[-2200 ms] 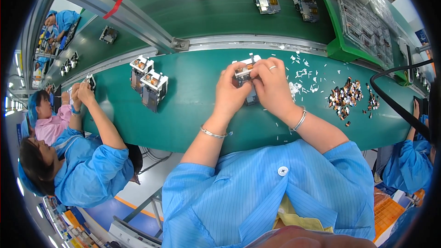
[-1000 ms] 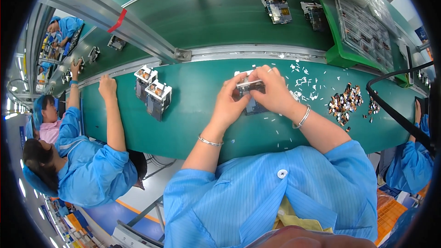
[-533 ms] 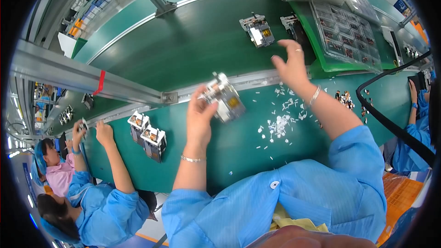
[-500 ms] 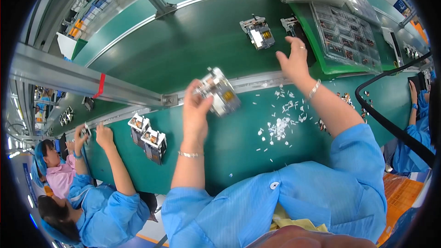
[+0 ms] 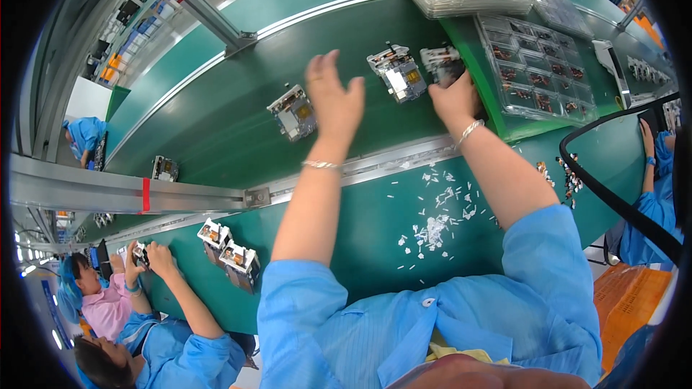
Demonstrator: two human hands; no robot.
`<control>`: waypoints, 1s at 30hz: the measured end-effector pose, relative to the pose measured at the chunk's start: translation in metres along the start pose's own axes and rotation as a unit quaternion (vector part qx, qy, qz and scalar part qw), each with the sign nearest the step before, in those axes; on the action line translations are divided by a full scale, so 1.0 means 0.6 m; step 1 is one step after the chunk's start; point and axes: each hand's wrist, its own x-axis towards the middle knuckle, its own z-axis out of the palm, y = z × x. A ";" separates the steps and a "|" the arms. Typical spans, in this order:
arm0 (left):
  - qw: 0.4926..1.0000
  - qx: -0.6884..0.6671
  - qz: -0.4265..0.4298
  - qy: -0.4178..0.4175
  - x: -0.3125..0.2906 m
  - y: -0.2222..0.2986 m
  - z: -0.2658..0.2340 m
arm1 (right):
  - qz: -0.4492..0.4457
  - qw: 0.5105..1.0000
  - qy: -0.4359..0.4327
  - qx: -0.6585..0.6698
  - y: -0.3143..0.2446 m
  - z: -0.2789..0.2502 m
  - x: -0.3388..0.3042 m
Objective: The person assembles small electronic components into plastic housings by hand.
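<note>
My left hand (image 5: 336, 101) is over the green conveyor belt (image 5: 238, 112), fingers apart and nothing in them. Just left of it a grey-and-white electronic module (image 5: 294, 115) with a small yellow patch lies on the belt. A similar module (image 5: 398, 75) rests between my two hands. Farther right, my right hand (image 5: 458, 102) has its fingers closed round the dark near part of another module (image 5: 438, 61), beside the green tray's edge. My fingers partly hide that module. Two white-topped modules (image 5: 239, 259) stand on the green worktable, left of my left forearm.
Clear compartment trays (image 5: 537, 65) with small parts sit on a green tray (image 5: 513, 130). White scraps (image 5: 434, 230) litter the worktable. A black cable (image 5: 613, 209) arcs at right. A metal post (image 5: 122, 187) crosses at left. Co-workers in blue sit on both sides; one holds a module.
The module held in my left hand now lies on the belt, and that hand has opened and moved forward. My right hand has come down onto the module by the tray.
</note>
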 end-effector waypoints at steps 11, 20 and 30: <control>0.897 -0.313 -0.280 -0.136 -0.053 0.064 0.041 | -0.028 0.965 -0.186 0.184 0.034 -0.106 -0.188; 0.894 -0.341 -0.291 -0.015 -0.321 0.073 -0.312 | -0.248 0.917 -0.298 0.096 0.044 -0.176 -0.356; 0.977 0.129 -0.168 0.017 -0.443 0.075 -0.344 | -0.299 0.884 -0.311 0.179 0.108 -0.223 -0.344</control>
